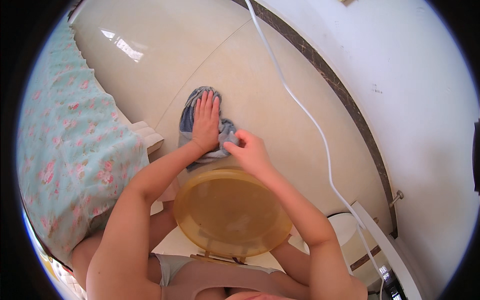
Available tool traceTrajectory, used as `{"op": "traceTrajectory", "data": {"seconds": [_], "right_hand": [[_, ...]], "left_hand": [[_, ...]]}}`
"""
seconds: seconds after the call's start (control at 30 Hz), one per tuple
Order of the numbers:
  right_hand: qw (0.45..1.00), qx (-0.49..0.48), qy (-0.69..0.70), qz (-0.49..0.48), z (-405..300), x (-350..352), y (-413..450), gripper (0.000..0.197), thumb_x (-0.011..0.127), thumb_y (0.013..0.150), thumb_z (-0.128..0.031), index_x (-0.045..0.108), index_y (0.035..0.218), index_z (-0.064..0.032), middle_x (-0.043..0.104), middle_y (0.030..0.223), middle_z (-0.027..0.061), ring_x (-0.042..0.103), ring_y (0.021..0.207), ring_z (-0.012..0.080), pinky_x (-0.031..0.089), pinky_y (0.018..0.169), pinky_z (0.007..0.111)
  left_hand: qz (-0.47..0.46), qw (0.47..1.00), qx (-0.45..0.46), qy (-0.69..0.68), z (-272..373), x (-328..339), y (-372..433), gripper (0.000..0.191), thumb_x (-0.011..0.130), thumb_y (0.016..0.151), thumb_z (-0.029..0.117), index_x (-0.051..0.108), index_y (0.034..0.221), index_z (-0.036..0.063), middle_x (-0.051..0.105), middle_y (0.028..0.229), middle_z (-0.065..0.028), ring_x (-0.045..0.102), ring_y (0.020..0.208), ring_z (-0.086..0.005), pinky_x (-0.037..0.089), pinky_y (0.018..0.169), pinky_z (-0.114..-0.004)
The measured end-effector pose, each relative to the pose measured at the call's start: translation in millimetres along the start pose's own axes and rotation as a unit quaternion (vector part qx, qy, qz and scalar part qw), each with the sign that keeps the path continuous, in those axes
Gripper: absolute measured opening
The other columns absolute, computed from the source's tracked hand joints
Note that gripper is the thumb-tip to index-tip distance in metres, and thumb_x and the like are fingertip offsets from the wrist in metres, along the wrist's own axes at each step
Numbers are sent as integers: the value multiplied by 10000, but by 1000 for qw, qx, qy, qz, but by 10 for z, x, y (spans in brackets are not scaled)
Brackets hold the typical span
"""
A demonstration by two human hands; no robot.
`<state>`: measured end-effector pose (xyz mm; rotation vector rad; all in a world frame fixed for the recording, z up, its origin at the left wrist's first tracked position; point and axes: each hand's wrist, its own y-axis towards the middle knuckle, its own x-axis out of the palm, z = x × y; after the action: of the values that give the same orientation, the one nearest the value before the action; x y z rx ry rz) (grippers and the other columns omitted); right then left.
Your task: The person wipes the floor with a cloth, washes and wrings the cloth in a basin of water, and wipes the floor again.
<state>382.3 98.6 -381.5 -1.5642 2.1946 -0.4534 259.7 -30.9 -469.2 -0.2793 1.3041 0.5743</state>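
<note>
A bunched grey and blue cloth [186, 122] lies on the glossy beige tile floor [262, 108]. My left hand [207, 120] rests flat on top of it, fingers together and pointing away from me. At the cloth's right edge, my right hand [249, 150] pinches a gathered fold between thumb and fingers. Close in front of my body, below both hands, is a translucent yellow plastic basin [232, 213]. Its inside looks smooth, with cloudy patches, and I cannot tell whether it holds water. My right forearm passes over its right rim.
A bed or couch with a pale green floral cover [82, 131] stands on the left, its cream padded corner [148, 137] jutting out. A white cable [311, 118] crosses the floor on the right. Beyond it run a dark marble skirting [337, 82] and a white wall [405, 93] with a door stop [396, 198].
</note>
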Motion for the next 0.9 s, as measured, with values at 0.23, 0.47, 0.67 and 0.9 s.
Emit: {"op": "traceTrajectory", "data": {"seconds": [0.23, 0.47, 0.67, 0.9], "right_hand": [[967, 0, 110, 229, 221, -350, -191, 235, 672, 806, -136, 484, 739, -13, 433, 581, -18, 375, 554, 59, 331, 497, 238], [917, -75, 184, 346, 97, -680, 937, 193, 684, 796, -117, 543, 760, 8, 480, 639, -2, 409, 604, 87, 357, 543, 247], [900, -80, 267, 335, 77, -734, 799, 181, 680, 797, -109, 543, 767, 6, 501, 653, -2, 423, 599, 61, 361, 540, 230], [936, 1, 160, 315, 445, -944, -441, 175, 637, 821, -66, 475, 794, -6, 473, 667, -9, 413, 622, 50, 370, 557, 214]], "left_hand": [[57, 991, -121, 16, 695, 349, 1081, 714, 519, 740, 110, 228, 1353, -113, 219, 1377, -375, 145, 1313, -534, 69, 1078, -585], [210, 940, -260, 65, 329, 675, 2467, 888, 621, 742, 335, 189, 1365, -126, 298, 1358, -344, 213, 1301, -498, 124, 1074, -565], [237, 968, -81, -4, 359, 820, 2540, 715, 546, 815, 359, 293, 1358, -33, 372, 1381, -217, 311, 1301, -372, 206, 1090, -453], [119, 948, 183, -233, 1350, 873, 1830, 528, 503, 778, 152, 426, 1260, -47, 451, 1280, -248, 402, 1213, -394, 275, 1055, -468]]}}
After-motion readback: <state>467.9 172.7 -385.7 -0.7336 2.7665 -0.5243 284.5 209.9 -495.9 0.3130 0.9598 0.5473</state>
